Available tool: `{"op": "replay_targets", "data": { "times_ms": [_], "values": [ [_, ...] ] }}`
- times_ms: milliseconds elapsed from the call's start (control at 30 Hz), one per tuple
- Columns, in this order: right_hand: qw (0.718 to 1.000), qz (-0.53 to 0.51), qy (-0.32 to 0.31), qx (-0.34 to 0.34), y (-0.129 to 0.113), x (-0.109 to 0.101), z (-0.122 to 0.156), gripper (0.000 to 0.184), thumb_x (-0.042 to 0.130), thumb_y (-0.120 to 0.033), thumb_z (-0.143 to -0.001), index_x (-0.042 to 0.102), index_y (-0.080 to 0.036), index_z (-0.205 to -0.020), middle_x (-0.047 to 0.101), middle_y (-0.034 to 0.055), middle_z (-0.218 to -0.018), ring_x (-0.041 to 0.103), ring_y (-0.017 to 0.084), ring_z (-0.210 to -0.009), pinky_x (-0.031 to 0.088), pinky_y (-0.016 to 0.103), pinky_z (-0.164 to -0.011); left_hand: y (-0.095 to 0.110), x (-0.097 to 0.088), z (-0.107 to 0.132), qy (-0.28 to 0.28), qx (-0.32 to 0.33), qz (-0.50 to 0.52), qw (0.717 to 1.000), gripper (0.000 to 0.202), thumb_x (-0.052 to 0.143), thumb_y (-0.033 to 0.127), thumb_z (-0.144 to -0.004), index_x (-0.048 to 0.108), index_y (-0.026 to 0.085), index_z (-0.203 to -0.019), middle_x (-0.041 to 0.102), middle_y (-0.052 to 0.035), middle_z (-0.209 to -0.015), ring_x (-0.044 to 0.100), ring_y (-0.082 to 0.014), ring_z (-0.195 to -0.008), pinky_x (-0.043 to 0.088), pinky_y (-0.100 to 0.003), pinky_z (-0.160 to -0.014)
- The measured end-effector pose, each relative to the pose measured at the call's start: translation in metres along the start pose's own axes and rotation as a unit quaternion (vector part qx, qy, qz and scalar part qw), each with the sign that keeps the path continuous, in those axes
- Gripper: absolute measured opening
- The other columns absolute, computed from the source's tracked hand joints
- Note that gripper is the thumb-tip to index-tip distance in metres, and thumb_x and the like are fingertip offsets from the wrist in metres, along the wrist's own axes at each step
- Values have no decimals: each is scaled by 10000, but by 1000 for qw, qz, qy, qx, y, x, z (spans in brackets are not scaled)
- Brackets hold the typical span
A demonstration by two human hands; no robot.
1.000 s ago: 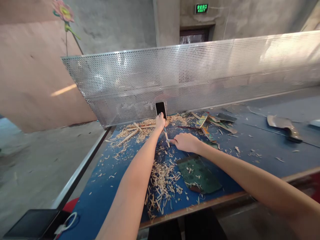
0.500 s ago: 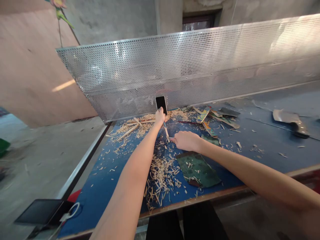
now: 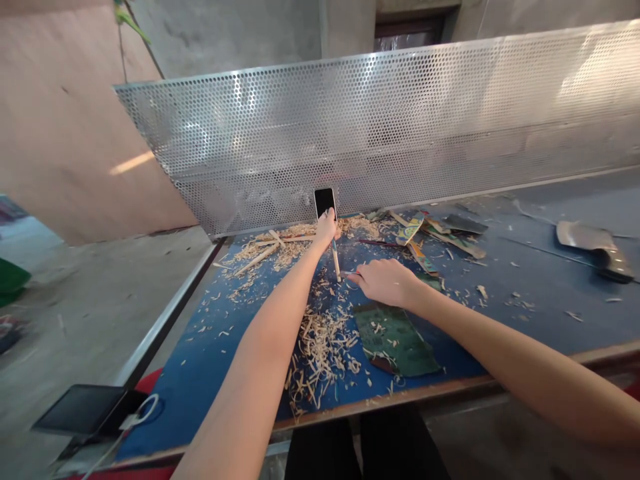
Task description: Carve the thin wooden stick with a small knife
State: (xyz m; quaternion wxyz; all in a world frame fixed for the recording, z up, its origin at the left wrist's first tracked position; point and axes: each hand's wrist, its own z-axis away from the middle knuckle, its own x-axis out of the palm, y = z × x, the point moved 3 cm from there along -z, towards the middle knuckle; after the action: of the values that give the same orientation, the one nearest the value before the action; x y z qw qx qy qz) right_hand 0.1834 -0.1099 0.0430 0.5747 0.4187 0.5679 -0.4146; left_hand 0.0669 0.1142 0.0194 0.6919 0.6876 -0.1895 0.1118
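Far out over the blue table [image 3: 210, 360], my left hand [image 3: 327, 229] is closed around the upper end of a slim wooden stick [image 3: 337, 265], whose pale lower end points toward me. My right hand [image 3: 384, 281] grips a small knife [image 3: 350, 274]; its blade lies against or very close to the stick's lower end. The knife's handle is hidden inside the fist. Curled wood shavings [image 3: 325, 347] are heaped below the stick. A dark green sheet [image 3: 397, 340], sprinkled with shavings, lies under my right forearm.
A phone [image 3: 325, 202] leans on the perforated metal panel [image 3: 280, 143] behind my left hand. Wood strips [image 3: 260, 259] lie at left, and coloured scraps [image 3: 413, 230] at right. A bent metal piece [image 3: 593, 247] sits far right. A black device with a white cable [image 3: 80, 408] is at lower left.
My right hand and the knife have drawn slightly right, away from the stick's end. The left hand still holds the stick. The whole view has shifted a little.
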Motion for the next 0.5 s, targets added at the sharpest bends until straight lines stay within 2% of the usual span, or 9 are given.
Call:
{"op": "replay_targets", "data": {
  "times_ms": [167, 333, 500],
  "values": [
    [1000, -5, 19, 13, 13, -3, -11, 653, 292, -595, -1175, 752, -150, -1308, 830, 229, -1170, 796, 390, -1112, 552, 464, -959, -1, -7, 5, -9, -42, 28, 999, 428, 638, 633, -1081, 447, 265, -976, 287, 123, -538, 270, -74, -348, 140, -218, -426],
    [999, 4, 35, -2, 12, 4, -22, 653, 298, -588, -1178, 773, -151, -1279, 831, 218, -1179, 797, 386, -1121, 553, 467, -968, 1, -13, 6, -38, -89, 46, 994, 410, 592, 567, -1116, 481, 237, -899, 370, 90, -543, 319, -74, -361, 194, -200, -408],
    [999, 1, 35, -18, 8, 10, -32, 653, 314, -595, -1175, 800, -166, -1256, 839, 205, -1170, 802, 369, -1113, 561, 449, -963, 3, -13, 5, -29, -116, 67, 991, 405, 456, 481, -1171, 500, 217, -868, 384, 70, -538, 299, -68, -354, 180, -193, -390]
  ]
}}
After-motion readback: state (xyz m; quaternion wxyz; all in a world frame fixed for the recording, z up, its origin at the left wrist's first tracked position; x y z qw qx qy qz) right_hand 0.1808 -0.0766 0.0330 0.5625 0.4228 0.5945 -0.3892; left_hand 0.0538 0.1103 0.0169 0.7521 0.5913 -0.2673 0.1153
